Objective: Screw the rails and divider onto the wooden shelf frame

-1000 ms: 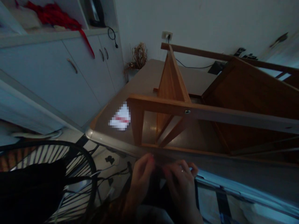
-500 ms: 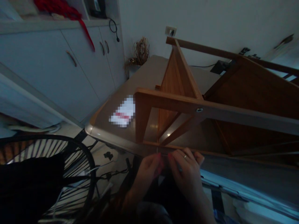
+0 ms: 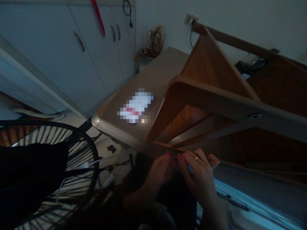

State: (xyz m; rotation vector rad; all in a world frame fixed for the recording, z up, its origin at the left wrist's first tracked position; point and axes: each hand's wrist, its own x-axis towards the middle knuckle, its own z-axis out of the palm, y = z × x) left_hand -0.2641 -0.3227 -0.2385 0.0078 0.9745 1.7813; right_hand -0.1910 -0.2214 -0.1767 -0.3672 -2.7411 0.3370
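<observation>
In the head view my left hand (image 3: 160,171) pinches the left end of a thin metal rod (image 3: 174,157) at its fingertips. My right hand (image 3: 200,171) is closed around its other end, where a bit of blue (image 3: 190,168), maybe a handle, shows between the fingers. The exact kind of tool is too dim to tell. Both hands are close together just below the lower rail of a brown wooden frame (image 3: 211,91), which lies tilted on the table. A round metal fitting (image 3: 254,116) is set in its upper rail.
The grey-brown table (image 3: 134,140) carries a blurred white paper (image 3: 136,107) left of the frame. A black corded chair (image 3: 94,153) with dark cloth stands at lower left. White cabinets (image 3: 52,54) and a dried plant (image 3: 155,41) are behind.
The view has shifted, and the wooden frame appears larger, further right and more tilted. Both hands stay close together on the thin rod, slightly further right in view.
</observation>
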